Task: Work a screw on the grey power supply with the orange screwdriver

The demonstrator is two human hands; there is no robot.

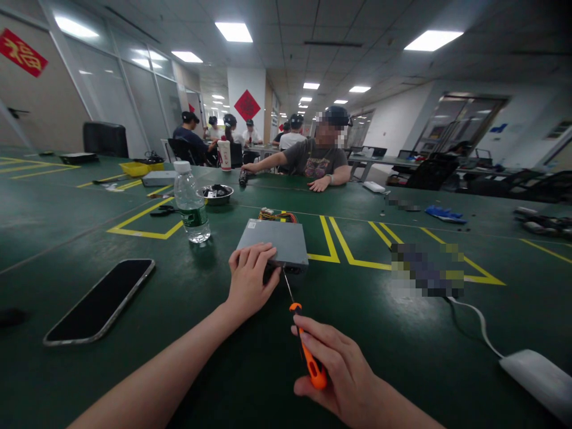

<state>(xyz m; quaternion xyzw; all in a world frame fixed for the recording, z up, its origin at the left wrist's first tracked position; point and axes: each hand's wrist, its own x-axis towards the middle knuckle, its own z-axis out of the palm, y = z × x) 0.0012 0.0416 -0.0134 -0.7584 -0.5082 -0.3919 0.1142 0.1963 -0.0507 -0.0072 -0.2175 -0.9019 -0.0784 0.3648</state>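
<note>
A grey metal computer power supply [286, 238] lies on the green table, its bundle of coloured cables [279, 215] at the far side. My left hand [252, 274] grips its near left corner, fingers over the top and thumb down by the front face. In my right hand [337, 363] is a screwdriver [310, 357] with an orange and black handle, held between thumb and fingers. Its thin shaft points up and away, the tip at the front face of the power supply. Whether the tip sits in a screw I cannot make out.
Left of the power supply stand a water bottle [192, 205] and a metal bowl [217, 193] of dark parts. A phone [102, 301] lies at near left, a white device [536, 375] with a cable at near right. Across the table sits a person [315, 158].
</note>
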